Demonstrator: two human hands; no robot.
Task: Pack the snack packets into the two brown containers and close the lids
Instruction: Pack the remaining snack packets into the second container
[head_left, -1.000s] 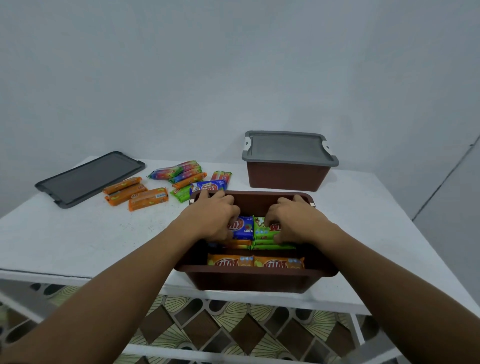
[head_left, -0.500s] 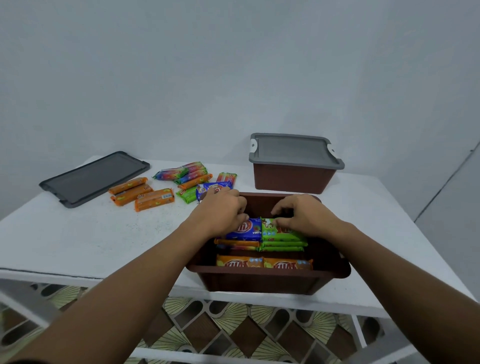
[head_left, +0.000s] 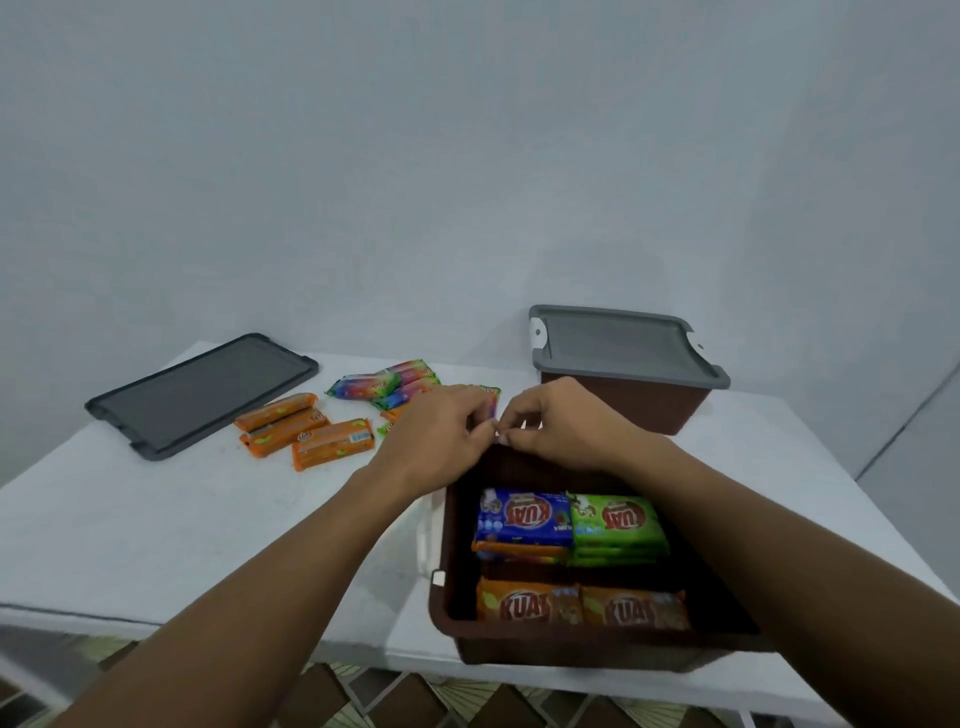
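White table (head_left: 156, 519), grey wall. The left hand (head_left: 436, 436) and right hand (head_left: 561, 431) are together, curled fingertips meeting over the far rim of the open box (head_left: 441, 608); can't tell if they pinch anything. Box part-filled. Loose packets (head_left: 311, 431) lie beyond, to the left. Best to lay each flat in rows, below rim, so the lid (head_left: 202, 395) seats.

Plain indoor room, likely domestic: bare pale wall (head_left: 467, 156), white table (head_left: 156, 519), patterned brown floor tiles (head_left: 395, 701) beneath its front edge.

The left hand (head_left: 435, 439) and right hand (head_left: 563, 427) have lifted to the container's (head_left: 440, 610) far rim, fingertips meeting. The blue packet (head_left: 524, 517) and green packet (head_left: 618, 522) now lie uncovered.
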